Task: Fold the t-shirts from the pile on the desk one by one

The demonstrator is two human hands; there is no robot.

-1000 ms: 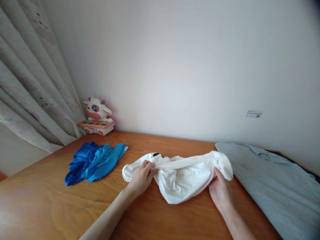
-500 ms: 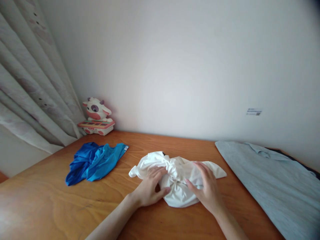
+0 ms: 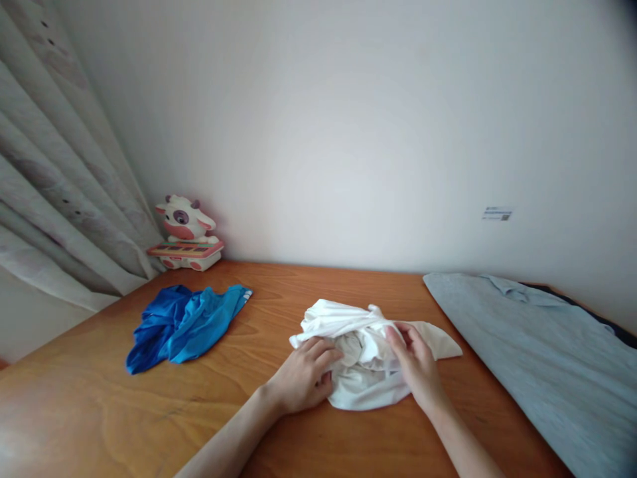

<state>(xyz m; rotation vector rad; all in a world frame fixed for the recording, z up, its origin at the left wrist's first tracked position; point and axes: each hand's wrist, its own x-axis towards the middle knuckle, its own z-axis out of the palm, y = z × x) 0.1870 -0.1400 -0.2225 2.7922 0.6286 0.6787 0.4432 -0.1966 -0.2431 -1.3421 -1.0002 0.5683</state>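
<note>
Left of centre, blue cloth (image 3: 186,325), crumpled on the wooden table (image 3: 223,425). Lower centre: left hand (image 3: 306,375), fingers curled at the near-left edge of the white cloth (image 3: 365,392), its grip indeterminable; the cloth, bunched, appears light, soft and limp, best taken by its edges. Right of it, right hand (image 3: 413,355) pinches a fold. Lower right, grey fabric (image 3: 527,352).

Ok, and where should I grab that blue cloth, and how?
I'd pinch the blue cloth by its bunched middle folds, left hand from above: it lies crumpled on the table, and those ridges look easier to pinch than its flatter edges.
</note>
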